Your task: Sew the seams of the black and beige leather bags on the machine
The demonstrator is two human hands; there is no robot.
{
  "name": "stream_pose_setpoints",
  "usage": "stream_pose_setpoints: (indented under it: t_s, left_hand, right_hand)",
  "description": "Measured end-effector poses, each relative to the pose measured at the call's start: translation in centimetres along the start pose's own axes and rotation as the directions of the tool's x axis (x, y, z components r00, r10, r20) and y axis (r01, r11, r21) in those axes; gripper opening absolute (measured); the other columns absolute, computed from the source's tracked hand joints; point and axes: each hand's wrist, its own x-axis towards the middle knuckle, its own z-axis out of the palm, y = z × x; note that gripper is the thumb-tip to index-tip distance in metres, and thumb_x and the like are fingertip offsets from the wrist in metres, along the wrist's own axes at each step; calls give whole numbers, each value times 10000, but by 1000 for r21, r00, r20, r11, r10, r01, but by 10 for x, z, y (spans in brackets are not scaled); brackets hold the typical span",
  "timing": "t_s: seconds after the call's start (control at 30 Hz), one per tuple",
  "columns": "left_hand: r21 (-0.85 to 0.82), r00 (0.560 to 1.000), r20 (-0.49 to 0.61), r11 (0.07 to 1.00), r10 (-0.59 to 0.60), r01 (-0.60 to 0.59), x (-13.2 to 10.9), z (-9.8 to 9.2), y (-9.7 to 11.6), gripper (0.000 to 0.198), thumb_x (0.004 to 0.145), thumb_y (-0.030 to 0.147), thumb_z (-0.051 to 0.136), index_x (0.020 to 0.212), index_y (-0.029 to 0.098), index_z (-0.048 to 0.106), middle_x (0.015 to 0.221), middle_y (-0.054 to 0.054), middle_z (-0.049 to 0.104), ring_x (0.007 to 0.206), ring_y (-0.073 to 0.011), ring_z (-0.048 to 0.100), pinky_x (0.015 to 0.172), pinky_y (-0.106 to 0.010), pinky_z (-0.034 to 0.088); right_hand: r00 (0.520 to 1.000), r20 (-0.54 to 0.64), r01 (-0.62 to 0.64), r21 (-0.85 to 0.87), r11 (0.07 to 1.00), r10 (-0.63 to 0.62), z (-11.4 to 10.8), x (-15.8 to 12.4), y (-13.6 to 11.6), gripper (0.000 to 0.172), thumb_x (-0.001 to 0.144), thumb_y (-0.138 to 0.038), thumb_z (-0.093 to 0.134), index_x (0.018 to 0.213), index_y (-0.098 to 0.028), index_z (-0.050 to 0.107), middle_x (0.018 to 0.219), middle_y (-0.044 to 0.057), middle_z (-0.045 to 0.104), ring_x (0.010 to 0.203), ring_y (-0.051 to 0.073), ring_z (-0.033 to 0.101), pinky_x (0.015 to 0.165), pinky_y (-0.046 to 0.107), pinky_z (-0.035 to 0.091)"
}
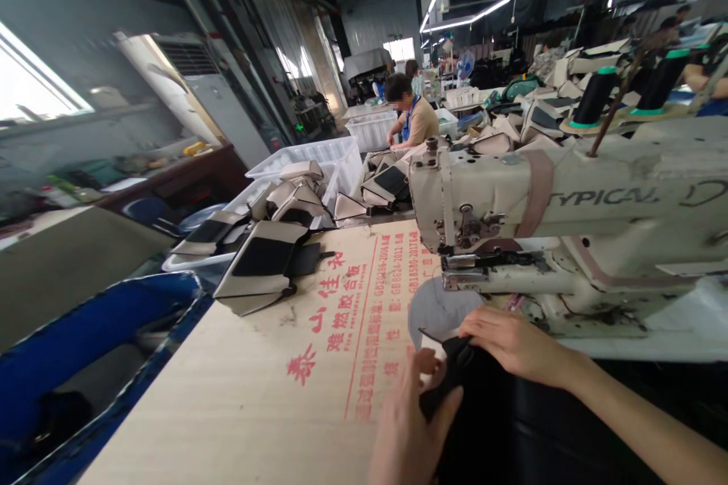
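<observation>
Both of my hands are closed on a black sewn fabric piece with a beige patch [455, 365], at the front edge of the wooden board. My left hand [412, 417] grips it from the near left, thumb on its black side; motion blurs this hand slightly. From the right, my right hand [509, 341] pinches its upper edge. Just beyond the hands stands a cream sewing machine [569, 197] with a narrow arm bed. A round grey disc [440, 311] lies on the board below the machine's head. Dark material below the hands hides the lower end of the piece.
A beige and black sewn cover [267, 261] lies on the printed wooden board [239, 386]. Behind it, white plastic bins [341, 155] hold several similar pieces. A blue-lined container [193, 292] stands at left. Thread cones [594, 98] top the machine; a co-worker [421, 121] sits beyond.
</observation>
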Motion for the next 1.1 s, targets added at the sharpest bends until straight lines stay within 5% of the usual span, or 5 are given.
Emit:
stream_pose_setpoints:
  t_s: [0.23, 0.37, 0.53, 0.67, 1.1]
  left_hand:
    - [205, 964, 146, 947, 221, -248, 40, -21, 0, 334, 891, 146, 347, 1106, 246, 583, 1012, -26, 635, 903, -133, 607, 766, -216, 477]
    - [197, 924, 165, 907, 344, -372, 44, -24, 6, 346, 869, 191, 459, 1205, 257, 515, 1063, -35, 590, 961, -132, 566, 815, -228, 470]
    - [176, 745, 228, 727, 627, -664, 16, -20, 1, 263, 833, 202, 547, 1067, 307, 605, 920, -3, 618, 853, -115, 564, 721, -209, 473]
    - [165, 621, 255, 599, 741, -783, -1, -16, -1, 120, 829, 140, 540, 892, 191, 630, 921, -7, 659, 895, -119, 575, 744, -209, 453]
    - [236, 622, 171, 581, 764, -779, -13, -10, -11, 150, 831, 94, 504, 959, 123, 575, 944, -68, 675, 937, -136, 598, 781, -223, 474]
  right_hand:
    - [939, -209, -285, -32, 958, 273, 4, 8, 4, 206, 846, -208, 495, 1046, -213, 545, 977, 35, 597, 888, 162, 574, 796, 300, 483]
    - [951, -259, -211, -138, 968, 170, 18, -3, 6, 207, 872, -149, 412, 976, -180, 589, 959, 46, 622, 880, 153, 589, 783, 288, 501]
    - [985, -163, 12, -271, 962, -59, 28, -32, -10, 340, 886, -92, 307, 1117, -154, 548, 1031, 65, 617, 957, 146, 567, 841, 286, 496]
    - [989, -89, 80, -316, 945, -114, 23, -45, -16, 322, 899, -125, 340, 1153, -139, 537, 1048, 77, 617, 979, 151, 559, 858, 282, 489]
    - [994, -47, 81, -278, 957, -97, 19, -47, -12, 306, 909, -119, 339, 1140, -128, 540, 1041, 73, 618, 966, 148, 555, 854, 286, 481]
